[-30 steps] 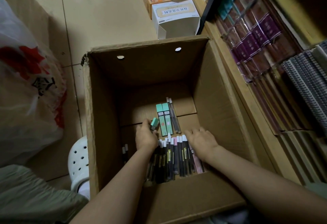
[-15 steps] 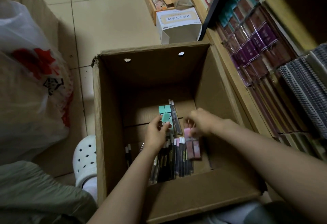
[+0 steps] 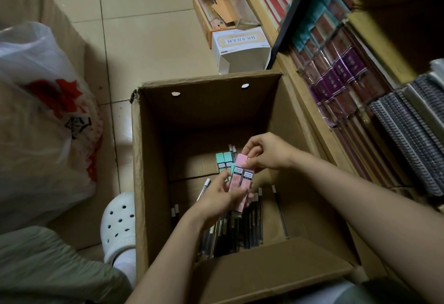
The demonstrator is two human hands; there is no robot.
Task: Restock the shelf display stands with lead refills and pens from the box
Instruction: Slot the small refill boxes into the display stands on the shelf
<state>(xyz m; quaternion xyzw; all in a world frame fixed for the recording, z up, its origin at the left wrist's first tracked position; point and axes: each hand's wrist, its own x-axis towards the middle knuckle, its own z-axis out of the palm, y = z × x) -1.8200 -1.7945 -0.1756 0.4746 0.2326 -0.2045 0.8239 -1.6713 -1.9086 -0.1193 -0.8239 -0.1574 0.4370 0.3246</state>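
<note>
Over the open cardboard box we hold both hands close together. Our right hand pinches the top end of two pink lead refill cases, thumb and fingers curled round them, while our left hand grips their lower end, a mint green case partly hidden behind them at its fingers. The pink cases are lifted clear of the box floor, side by side and touching. Below them two more mint green refill cases lie flat near the far wall of the box, and a dense row of dark pens lies along the near side, with a single pen apart to the right. Beside the box on the right stands the shelf, packed with wrapped stationery. On the tiled floor beyond sits a white carton; a plastic bag lies at the left, and a white clog touches the box.
</note>
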